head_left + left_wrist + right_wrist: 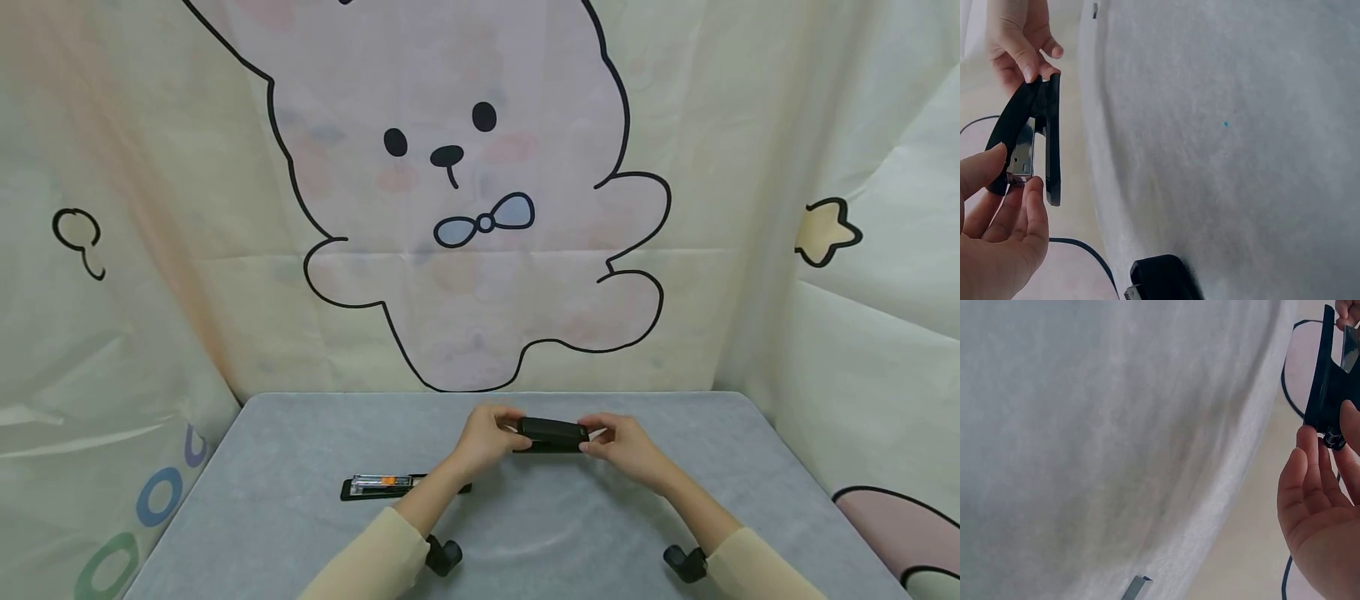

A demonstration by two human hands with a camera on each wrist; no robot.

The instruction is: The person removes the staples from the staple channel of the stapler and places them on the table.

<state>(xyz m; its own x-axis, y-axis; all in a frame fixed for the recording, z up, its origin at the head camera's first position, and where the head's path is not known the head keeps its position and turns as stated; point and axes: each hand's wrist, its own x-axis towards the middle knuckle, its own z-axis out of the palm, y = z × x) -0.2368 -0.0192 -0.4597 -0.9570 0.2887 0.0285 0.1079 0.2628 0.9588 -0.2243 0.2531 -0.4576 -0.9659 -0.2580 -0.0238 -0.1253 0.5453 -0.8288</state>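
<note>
Both hands hold a black stapler (553,432) near the far edge of the table, one at each end. My left hand (487,435) pinches the front end of its top arm and metal magazine, as the left wrist view shows. The base (1052,140) stands apart from the magazine there, leaving a gap. At the hinge end, my right hand (618,446) grips with thumb and fingertips. In the right wrist view, the right fingers (1313,481) are at the back end of the stapler, which is partly cut off by the frame edge.
To the left on the grey-blue table (540,533) lies a black tray (352,493) with clear, pen-like items and an orange part in it; the left forearm covers some of it. Behind the table hangs a curtain (690,317) with a bear drawing. Black wrist cameras (444,557) sit below the sleeves.
</note>
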